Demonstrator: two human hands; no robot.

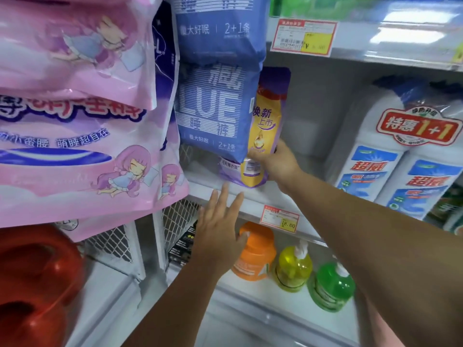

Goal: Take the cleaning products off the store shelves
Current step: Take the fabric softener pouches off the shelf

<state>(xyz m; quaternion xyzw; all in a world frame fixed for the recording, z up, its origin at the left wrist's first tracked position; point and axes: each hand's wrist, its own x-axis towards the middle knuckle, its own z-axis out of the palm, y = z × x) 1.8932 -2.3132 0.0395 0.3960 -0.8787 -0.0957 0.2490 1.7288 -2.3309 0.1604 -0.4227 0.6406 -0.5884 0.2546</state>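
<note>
Head view. Your right hand (275,166) grips the purple-and-yellow pouch (269,116) low on its body. The thumb (254,156) lies across the front and the other fingers are curled round the back. The pouch stands upright at the left end of the middle shelf (250,204). Its left edge is tucked behind the blue packs (218,108), which hang just left of those fingers. Whether its base touches the shelf: cannot tell.

Your left hand (220,236) holds nothing. Its fingers (223,196) are straight and spread, with the tips at the shelf's front lip, just below the pouch. Contact with the lip: cannot tell.

A price tag (279,219) sits on the lip, just right of the left fingers. On the shelf beneath stand an orange bottle (255,256), a yellow pump bottle (294,269) and a green pump bottle (333,286), running rightward from the left palm. The palm overlaps the orange bottle in view.

A wrapped pair of white bottles (400,159) stands right of the right hand, well apart. Pink packs (75,146) hang far left of both hands, with a red jug (32,284) below them.
</note>
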